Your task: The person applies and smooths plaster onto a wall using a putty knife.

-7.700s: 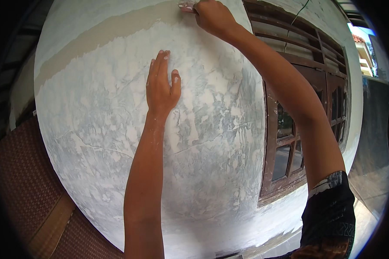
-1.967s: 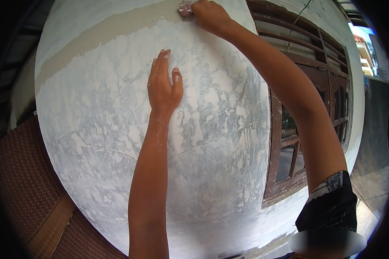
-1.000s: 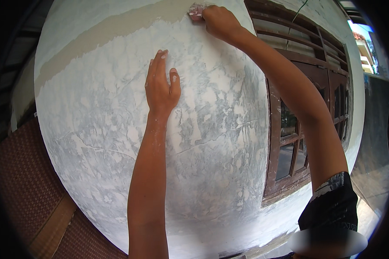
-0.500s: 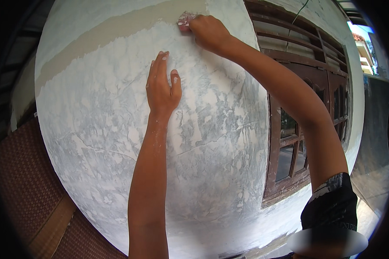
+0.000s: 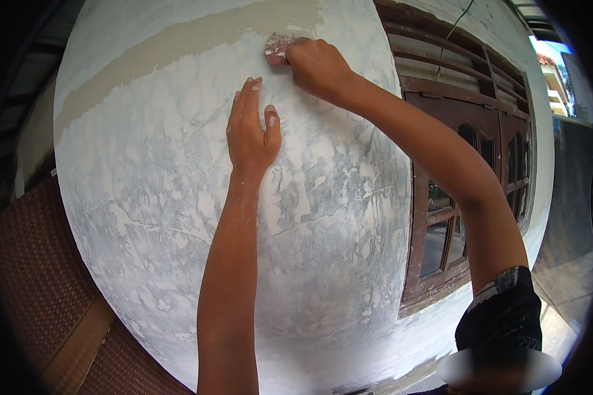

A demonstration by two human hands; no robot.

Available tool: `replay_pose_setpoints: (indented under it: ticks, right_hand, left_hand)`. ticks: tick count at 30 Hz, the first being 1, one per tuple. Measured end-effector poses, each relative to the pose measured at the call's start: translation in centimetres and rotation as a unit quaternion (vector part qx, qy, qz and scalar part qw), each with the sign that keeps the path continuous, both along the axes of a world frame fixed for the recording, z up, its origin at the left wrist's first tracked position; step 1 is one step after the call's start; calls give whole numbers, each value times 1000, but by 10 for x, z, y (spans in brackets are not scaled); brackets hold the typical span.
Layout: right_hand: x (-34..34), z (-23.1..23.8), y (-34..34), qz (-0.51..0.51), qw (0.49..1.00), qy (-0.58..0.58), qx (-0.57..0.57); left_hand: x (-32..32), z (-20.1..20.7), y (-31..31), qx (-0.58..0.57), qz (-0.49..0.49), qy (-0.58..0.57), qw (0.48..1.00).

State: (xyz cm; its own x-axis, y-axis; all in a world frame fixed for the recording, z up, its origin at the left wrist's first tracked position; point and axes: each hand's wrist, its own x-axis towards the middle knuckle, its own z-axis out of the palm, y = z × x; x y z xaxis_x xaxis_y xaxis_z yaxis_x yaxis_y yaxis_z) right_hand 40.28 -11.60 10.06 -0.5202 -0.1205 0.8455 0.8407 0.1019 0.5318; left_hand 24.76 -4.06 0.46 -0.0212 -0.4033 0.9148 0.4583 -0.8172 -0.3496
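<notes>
High on the white and grey smeared wall (image 5: 158, 191), my right hand (image 5: 319, 69) is closed round a small reddish putty scraper (image 5: 279, 50) spotted with white. The scraper lies against the wall just under a bare beige band (image 5: 197, 31); my fingers hide part of it. Lower and to the left, my left hand (image 5: 252, 131) rests flat on the wall with its fingers stretched up and the thumb apart. It holds nothing, and white filler marks the fingertips.
Right of the wall is a brown wooden window (image 5: 412, 289) with glass panes and slats above; my right arm crosses in front of it. A thin dark cable (image 5: 449, 33) hangs over the slats. Brown woven matting (image 5: 43, 263) stands at the lower left.
My right hand has moved slightly down and to the left along the wall with the scraper. My left hand stays flat, shifted only a little in the picture.
</notes>
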Motion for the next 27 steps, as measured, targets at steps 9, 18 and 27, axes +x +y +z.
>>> replay_pose_setpoints:
  ticks: [9,18,27]
  right_hand:
    - [34,63,-7,-65,990,93,84]
    - [1,18,-23,16,998,46,29]
    - [-5,-15,-5,-17,1000,21,-15]
  left_hand:
    - [7,3,-2,10,-9,5,1000]
    - [3,2,0,6,-6,8,1000]
    - [0,1,2,3,10,2,1000]
